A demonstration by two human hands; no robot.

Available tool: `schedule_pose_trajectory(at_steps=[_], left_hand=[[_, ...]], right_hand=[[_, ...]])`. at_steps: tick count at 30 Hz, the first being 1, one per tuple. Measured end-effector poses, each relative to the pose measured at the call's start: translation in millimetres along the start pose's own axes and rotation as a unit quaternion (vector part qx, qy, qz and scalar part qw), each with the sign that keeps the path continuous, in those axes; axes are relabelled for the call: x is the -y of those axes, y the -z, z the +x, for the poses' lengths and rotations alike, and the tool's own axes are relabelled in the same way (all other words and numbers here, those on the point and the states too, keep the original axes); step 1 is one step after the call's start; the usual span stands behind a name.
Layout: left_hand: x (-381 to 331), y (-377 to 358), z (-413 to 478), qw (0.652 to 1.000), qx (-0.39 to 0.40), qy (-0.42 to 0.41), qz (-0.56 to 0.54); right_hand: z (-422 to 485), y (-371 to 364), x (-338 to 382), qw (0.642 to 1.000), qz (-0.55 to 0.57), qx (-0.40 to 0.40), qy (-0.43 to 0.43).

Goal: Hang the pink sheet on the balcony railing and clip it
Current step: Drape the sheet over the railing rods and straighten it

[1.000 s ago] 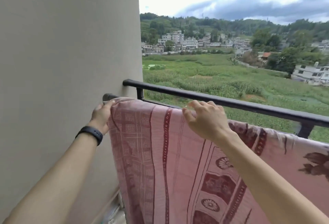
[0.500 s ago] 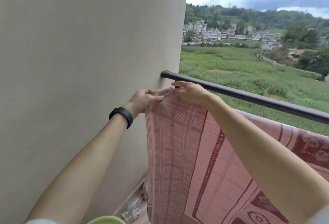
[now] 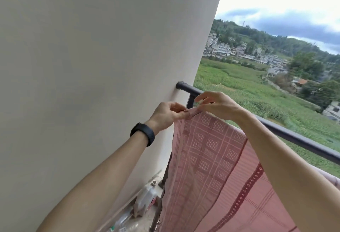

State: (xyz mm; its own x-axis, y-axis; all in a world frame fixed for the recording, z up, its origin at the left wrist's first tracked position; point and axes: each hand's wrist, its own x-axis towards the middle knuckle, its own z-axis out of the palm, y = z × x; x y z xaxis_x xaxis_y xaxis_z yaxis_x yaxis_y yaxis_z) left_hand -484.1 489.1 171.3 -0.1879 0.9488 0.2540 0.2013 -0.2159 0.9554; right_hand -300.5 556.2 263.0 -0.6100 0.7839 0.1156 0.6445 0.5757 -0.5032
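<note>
The pink sheet (image 3: 211, 158), patterned with pale checks and dark red bands, hangs down from the balcony railing (image 3: 298, 139), a black round bar that meets the wall at its left end. My left hand (image 3: 165, 115), with a black band on the wrist, pinches the sheet's top left corner between thumb and fingers. My right hand (image 3: 219, 105) holds the top edge just to the right of it, its fingers curled over the fold close to the rail post. No clip shows in either hand.
A plain grey wall (image 3: 92, 66) fills the left side, right beside the sheet's corner. Clear plastic bottles and clutter (image 3: 145, 200) lie on the floor at the wall's foot. Beyond the rail is open air over green fields and houses.
Both hands have come together at the sheet's left corner by the wall. My right hand slid left along the top edge. The view has swung left and tilted.
</note>
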Motion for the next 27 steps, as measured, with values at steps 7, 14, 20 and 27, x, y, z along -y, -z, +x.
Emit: schedule_pose_trajectory(at_steps=[7, 14, 20, 27], left_hand=[[-31.2, 4.8, 2.6, 0.981, -0.124, -0.122, 0.089], [9.7, 11.9, -11.5, 0.994, 0.057, 0.068, 0.066], [7.3, 44.8, -16.7, 0.997, -0.008, 0.069, -0.046], [16.3, 31.3, -9.0, 0.978, 0.090, 0.186, 0.007]], right_hand=[[12.2, 5.1, 12.1, 0.998, 0.016, 0.068, 0.003], [20.7, -6.8, 3.3, 0.997, -0.058, 0.016, -0.040], [24.6, -28.3, 21.4, 0.996, -0.044, -0.072, 0.002], [-4.5, -42.1, 13.1, 0.960, -0.271, -0.064, -0.025]])
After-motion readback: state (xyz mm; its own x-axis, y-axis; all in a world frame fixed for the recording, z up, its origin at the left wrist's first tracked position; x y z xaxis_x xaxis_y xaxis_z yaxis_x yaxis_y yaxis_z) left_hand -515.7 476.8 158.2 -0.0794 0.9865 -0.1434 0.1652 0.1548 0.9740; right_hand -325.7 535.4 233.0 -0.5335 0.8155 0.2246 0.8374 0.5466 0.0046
